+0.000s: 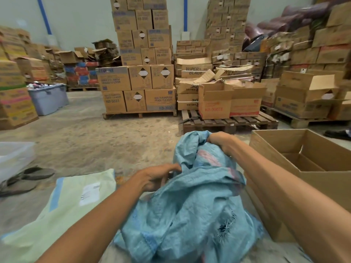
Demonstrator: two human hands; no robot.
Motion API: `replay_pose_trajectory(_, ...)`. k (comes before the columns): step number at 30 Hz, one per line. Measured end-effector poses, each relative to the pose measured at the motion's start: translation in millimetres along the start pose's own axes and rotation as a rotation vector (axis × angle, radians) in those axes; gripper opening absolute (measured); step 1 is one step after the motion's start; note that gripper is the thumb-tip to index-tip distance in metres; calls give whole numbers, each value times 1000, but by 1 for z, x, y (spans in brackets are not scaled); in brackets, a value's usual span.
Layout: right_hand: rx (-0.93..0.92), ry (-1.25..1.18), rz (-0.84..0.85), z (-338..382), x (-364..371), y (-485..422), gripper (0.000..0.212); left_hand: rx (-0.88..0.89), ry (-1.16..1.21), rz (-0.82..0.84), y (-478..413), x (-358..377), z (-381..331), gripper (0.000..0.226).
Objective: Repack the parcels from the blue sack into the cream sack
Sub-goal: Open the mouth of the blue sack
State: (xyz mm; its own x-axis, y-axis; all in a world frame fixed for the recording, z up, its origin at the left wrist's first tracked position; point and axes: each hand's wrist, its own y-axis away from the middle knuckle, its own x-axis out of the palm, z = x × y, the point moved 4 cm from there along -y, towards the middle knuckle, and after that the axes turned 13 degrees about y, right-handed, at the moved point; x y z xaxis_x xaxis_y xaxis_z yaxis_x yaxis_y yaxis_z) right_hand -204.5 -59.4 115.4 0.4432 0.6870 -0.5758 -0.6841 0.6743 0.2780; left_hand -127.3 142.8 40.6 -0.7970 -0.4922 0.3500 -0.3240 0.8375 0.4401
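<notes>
Blue sack (190,215), crumpled, faded pink stripes (one frayed hole).

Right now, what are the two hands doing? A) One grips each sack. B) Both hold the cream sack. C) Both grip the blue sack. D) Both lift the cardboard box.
C: the left hand and right hand both clutch folds of the blue sack, while the cream sack lies untouched.
</notes>
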Motion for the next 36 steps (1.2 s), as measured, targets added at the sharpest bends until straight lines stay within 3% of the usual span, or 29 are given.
replay_pose_trajectory(2, -10, 43, -119, 3, -1, -3, 29, 0, 191, 199, 0, 14, 1, 52)
replay_pose_trajectory(4, 25, 160, -292, 0, -14, -4, 32, 19, 93, 207, -1, 12, -1, 63)
replay_pose_trajectory(7, 16, 295, -433, -6, -27, -4, 21, 64, -471, -34, -11, -2, 2, 58)
replay_pose_trajectory(10, -18, 382, -315, -13, -24, -6, 28, 217, -702, -288, -27, -27, -5, 17)
replay_pose_trajectory(12, -46, 417, -109, -21, -19, -4, 30, 214, -532, -490, -23, -58, -17, 14)
replay_pose_trajectory(13, -22, 413, 42, -32, -17, -1, 39, 155, -323, -519, -17, -68, -21, 16)
replay_pose_trajectory(15, 47, 365, 288, -65, -15, 3, 68, 109, 59, -485, -1, -77, -30, 22)
replay_pose_trajectory(16, 59, 296, 339, -77, -15, 13, 71, 111, 172, -448, 6, -77, -37, 28)
replay_pose_trajectory(19, -14, -50, 203, -101, -20, 21, 19, 134, 163, -393, 19, -59, -48, 30)
replay_pose_trajectory(20, -31, -123, 163, -100, -22, 24, 17, 143, 176, -386, 21, -53, -49, 25)
replay_pose_trajectory(22, -14, -181, 254, -94, -22, 23, 42, 174, 221, -434, 21, -51, -54, 15)
replay_pose_trajectory(24, 26, 26, 281, -83, -22, 7, 63, 198, 311, -496, 18, -52, -57, 19)
replay_pose_trajectory(26, -60, 437, 151, -67, -18, 1, 76, 234, 429, -534, 15, -51, -58, 34)
replay_pose_trajectory(27, -189, 636, -24, -52, -17, 4, 76, 257, 489, -537, 13, -48, -59, 34)
replay_pose_trajectory(29, -425, 642, -274, -20, -13, 10, 68, 293, 549, -499, 12, -40, -67, 22)
replay_pose_trajectory(31, -497, 584, -197, -4, -1, 9, 80, 314, 519, -420, 10, -33, -79, 26)
replay_pose_trajectory(34, -317, 728, 8, -19, 22, -4, 110, 320, 386, -415, 13, -29, -92, 40)
replay_pose_trajectory(36, -100, 825, -26, -56, 27, -18, 99, 277, 269, -455, 12, -34, -92, 67)
